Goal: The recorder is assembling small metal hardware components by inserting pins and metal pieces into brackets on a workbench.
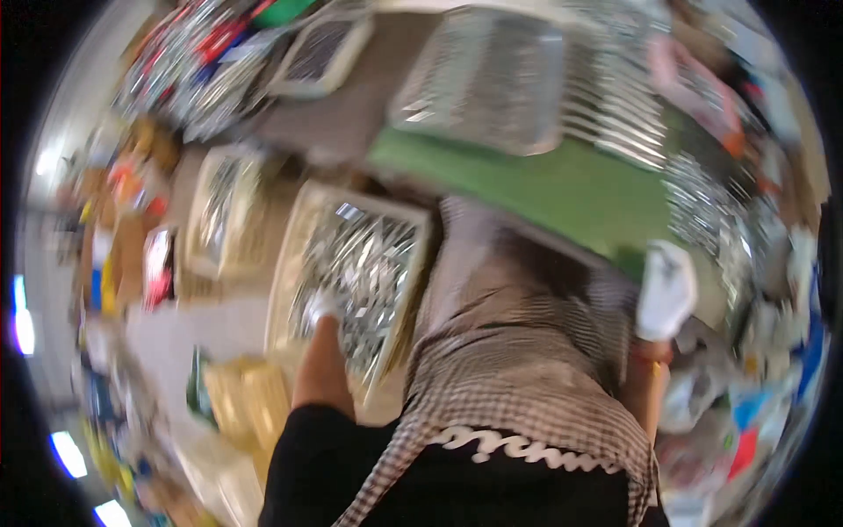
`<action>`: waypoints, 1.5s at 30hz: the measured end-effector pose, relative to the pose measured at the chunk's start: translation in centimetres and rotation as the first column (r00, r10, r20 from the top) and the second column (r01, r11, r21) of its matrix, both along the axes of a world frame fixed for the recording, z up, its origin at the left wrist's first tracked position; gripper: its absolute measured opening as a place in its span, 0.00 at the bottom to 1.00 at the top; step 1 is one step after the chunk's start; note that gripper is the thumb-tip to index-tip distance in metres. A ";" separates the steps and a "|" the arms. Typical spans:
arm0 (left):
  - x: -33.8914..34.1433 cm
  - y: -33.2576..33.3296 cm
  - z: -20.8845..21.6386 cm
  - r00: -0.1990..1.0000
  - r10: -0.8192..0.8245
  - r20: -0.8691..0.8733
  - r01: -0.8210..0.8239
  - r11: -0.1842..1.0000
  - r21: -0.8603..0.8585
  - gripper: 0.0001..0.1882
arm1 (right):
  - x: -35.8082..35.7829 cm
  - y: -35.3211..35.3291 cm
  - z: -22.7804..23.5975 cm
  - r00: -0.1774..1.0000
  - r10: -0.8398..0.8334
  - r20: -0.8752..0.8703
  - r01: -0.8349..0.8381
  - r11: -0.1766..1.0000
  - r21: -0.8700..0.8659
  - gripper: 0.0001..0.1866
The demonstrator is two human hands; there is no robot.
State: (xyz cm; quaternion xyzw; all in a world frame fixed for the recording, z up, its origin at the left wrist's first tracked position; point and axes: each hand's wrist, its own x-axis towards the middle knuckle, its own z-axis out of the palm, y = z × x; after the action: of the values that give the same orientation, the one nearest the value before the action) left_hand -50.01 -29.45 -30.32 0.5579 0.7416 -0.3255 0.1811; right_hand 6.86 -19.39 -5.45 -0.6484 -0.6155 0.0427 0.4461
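My left hand (326, 306), in a white glove, reaches into a cream plastic crate (284, 272) on my left. Small shiny metal pieces (373, 263) fill the crate, and the fingers are lost among them in the blur. Over on the right, my right hand (666, 292), also white-gloved, is beside the edge of a green work surface (527, 189). Motion smears its fingers, and no held object can be made out. A clear plastic tray (483, 79) rests on the green surface, with rows of silvery strips (619, 105) to its right.
Another cream crate (206, 215) with metal parts stands left of the first. Beyond are a pale tray of dark pieces (323, 53) and a heap of metal parts (198, 66). Loose metal pieces (711, 206) lie at right, near a pink tray (694, 83). Yellowish packages (250, 400) sit lower left.
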 end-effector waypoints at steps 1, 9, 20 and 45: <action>0.5 0.7 0.0 0.899 0.389 0.200 -0.416 0.902 0.116 0.29 | 0.0 -0.1 0.0 0.999 -0.029 0.016 0.030 0.999 -0.038 0.04; -1.8 -0.8 -0.8 0.961 0.277 -0.017 -0.274 0.955 0.110 0.34 | -1.6 0.5 2.5 1.000 0.007 0.020 -0.006 0.997 -0.079 0.04; -1.1 -3.7 -1.2 0.960 0.279 -0.030 -0.258 0.918 0.301 0.25 | -1.4 0.3 2.1 0.996 0.064 0.061 -0.060 0.995 -0.074 0.03; -3.5 -4.6 3.9 0.703 0.679 0.211 -0.680 0.557 0.476 0.27 | 0.9 -0.1 -0.7 1.000 0.006 -0.026 -0.006 1.000 -0.017 0.07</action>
State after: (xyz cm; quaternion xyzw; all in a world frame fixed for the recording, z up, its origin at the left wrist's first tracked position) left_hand -53.48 -34.09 -26.38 0.2561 0.9570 -0.0159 0.1353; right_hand 7.80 -19.47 -6.19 -0.6497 -0.6111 0.0578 0.4484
